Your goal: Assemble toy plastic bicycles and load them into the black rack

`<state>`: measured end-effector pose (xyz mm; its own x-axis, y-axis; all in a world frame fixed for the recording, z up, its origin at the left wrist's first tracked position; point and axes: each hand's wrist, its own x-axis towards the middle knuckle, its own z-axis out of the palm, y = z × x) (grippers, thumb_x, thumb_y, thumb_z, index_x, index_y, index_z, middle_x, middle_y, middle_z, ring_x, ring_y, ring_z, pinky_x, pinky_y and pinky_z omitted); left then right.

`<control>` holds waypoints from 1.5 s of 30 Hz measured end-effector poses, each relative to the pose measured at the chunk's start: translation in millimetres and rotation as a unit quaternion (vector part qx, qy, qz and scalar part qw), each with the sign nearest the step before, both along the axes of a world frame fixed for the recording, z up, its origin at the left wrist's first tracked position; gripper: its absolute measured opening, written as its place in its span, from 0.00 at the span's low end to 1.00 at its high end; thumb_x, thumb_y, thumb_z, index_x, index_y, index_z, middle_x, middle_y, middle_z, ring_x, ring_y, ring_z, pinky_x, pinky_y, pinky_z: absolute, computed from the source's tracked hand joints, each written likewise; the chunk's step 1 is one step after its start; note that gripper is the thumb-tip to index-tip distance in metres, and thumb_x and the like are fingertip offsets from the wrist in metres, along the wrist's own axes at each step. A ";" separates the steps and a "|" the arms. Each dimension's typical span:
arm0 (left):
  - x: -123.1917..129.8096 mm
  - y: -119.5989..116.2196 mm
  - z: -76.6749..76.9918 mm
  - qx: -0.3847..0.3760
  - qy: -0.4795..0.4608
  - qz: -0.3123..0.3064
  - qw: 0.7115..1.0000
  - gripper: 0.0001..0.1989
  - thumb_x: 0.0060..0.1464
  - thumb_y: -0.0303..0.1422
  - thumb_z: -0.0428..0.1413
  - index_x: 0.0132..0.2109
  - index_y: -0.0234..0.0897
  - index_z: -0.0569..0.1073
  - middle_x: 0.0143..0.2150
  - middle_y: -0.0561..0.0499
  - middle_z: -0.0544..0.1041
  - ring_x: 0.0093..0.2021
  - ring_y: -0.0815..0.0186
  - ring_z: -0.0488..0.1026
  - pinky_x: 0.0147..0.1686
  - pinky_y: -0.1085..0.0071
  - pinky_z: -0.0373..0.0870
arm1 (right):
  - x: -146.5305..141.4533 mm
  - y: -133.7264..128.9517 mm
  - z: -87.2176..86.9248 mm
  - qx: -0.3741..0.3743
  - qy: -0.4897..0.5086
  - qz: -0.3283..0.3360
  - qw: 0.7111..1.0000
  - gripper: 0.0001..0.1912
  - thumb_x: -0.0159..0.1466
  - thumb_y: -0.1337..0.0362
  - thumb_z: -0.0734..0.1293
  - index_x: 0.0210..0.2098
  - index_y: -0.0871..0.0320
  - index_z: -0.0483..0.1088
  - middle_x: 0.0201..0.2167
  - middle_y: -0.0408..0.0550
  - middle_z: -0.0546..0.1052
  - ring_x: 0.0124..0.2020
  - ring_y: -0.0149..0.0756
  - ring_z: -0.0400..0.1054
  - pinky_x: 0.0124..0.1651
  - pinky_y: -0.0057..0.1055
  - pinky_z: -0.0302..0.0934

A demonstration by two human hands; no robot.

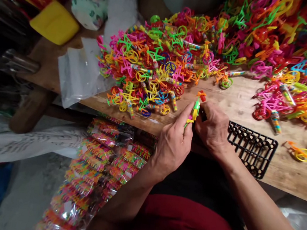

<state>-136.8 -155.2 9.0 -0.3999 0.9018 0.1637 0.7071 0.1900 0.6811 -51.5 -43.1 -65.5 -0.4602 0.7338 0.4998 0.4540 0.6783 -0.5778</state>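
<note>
My left hand [174, 143] is closed on a small plastic toy bicycle [195, 111], with green parts and a yellow wheel showing between thumb and fingers. Close against it on the right, my right hand [213, 127] is curled with its fingertips turned down and hidden. What it grips cannot be made out. Red and orange plastic bits show just above the two hands. A black plastic rack [252, 150] with rows of round holes lies at the table edge, partly behind my right wrist.
A heap of colourful toy bicycles [153, 67], some with candy-like tubes, covers the wooden table [233, 98]. A bigger pile [297, 39] rises at the back right. Clear plastic bags [77, 73] lie left. Packed bags of toys [83, 173] stand below the table edge.
</note>
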 end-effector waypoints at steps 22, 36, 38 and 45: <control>5.5 12.3 -18.4 0.111 0.132 0.078 0.982 0.15 0.62 0.24 0.56 0.55 0.36 0.78 0.48 0.46 0.84 0.40 0.63 0.85 0.40 0.74 0.81 | 38.5 134.2 33.7 0.063 -0.243 -0.024 0.968 0.15 0.64 0.72 0.60 0.43 0.61 0.77 0.41 0.58 0.77 0.39 0.42 0.68 0.40 0.35 0.60; -7.9 0.5 12.5 -0.008 -0.023 -0.006 1.000 0.30 0.68 0.40 0.53 0.71 0.31 0.60 0.69 0.35 0.67 0.67 0.53 0.70 0.66 0.56 0.69 | 80.1 16.4 47.2 0.026 -0.092 -0.003 0.995 0.06 0.68 0.63 0.64 0.40 0.56 0.73 0.33 0.48 0.78 0.31 0.37 0.71 0.35 0.32 0.63; -16.4 3.2 17.8 -0.023 -0.062 -0.039 0.997 0.30 0.69 0.42 0.50 0.72 0.34 0.58 0.71 0.37 0.64 0.70 0.54 0.66 0.68 0.55 0.66 | 80.0 -12.5 42.7 0.003 -0.041 -0.002 0.999 0.05 0.66 0.64 0.65 0.41 0.55 0.72 0.31 0.46 0.78 0.30 0.35 0.72 0.35 0.31 0.64; -27.5 32.3 4.1 -0.027 -0.125 -0.098 0.987 0.24 0.70 0.34 0.44 0.69 0.31 0.64 0.70 0.42 0.67 0.72 0.62 0.62 0.72 0.61 0.57 | 61.6 -57.0 19.2 -0.094 0.061 0.045 0.993 0.10 0.65 0.68 0.63 0.42 0.56 0.74 0.37 0.48 0.81 0.34 0.35 0.75 0.38 0.31 0.67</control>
